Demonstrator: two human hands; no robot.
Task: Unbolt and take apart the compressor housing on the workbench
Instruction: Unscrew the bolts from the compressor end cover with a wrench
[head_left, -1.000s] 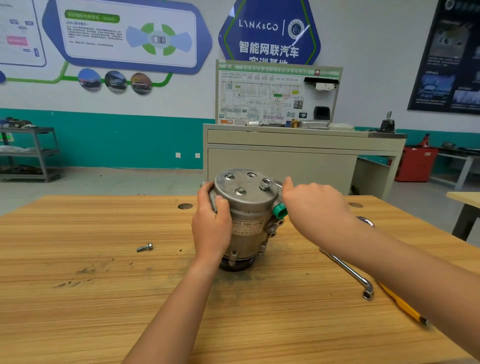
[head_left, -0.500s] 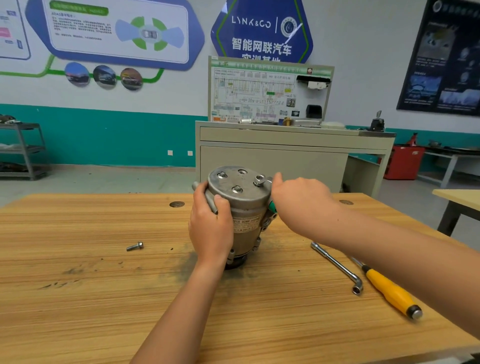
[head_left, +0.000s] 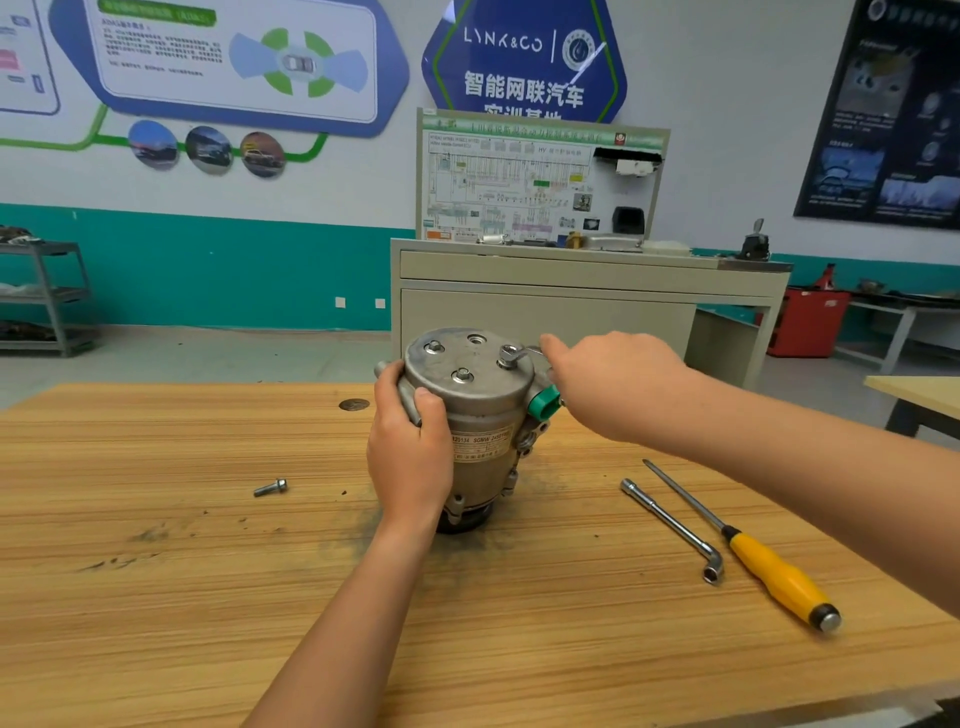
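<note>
Left hand (head_left: 410, 457) first: it's wrapped round the left flank of the compressor housing (head_left: 488, 410), thumb up front just under the top rim, fingertips hooked round the back. The housing stands on end near the middle of the workbench (head_left: 208, 597), flat round face up, sitting in a dark greasy smudge on the wood.

Over on the other side, my right hand (head_left: 618, 384) is curled round the handle of a small wrench (head_left: 519, 355). The ring end sits on the bolt at the right rear of the top face. Most of the handle is buried under my fingers, so you only see the short bit by the bolt. Two other bolt heads (head_left: 461, 375) show on that face, plus an open hole near the back. A green cap (head_left: 543, 404) pokes out of the housing's right side, right under my wrist.

Other stuff on the bench: a loose bolt (head_left: 271, 487) lying well off to the left, and to the right an L-shaped socket wrench (head_left: 675, 525) with a yellow-handled screwdriver (head_left: 769, 566) just beside it, both under my right forearm.

Behind the bench there's a beige cabinet (head_left: 545, 312) with a wiring board (head_left: 535, 182) on top, and a grey shelf rack (head_left: 47, 296) far left.
</note>
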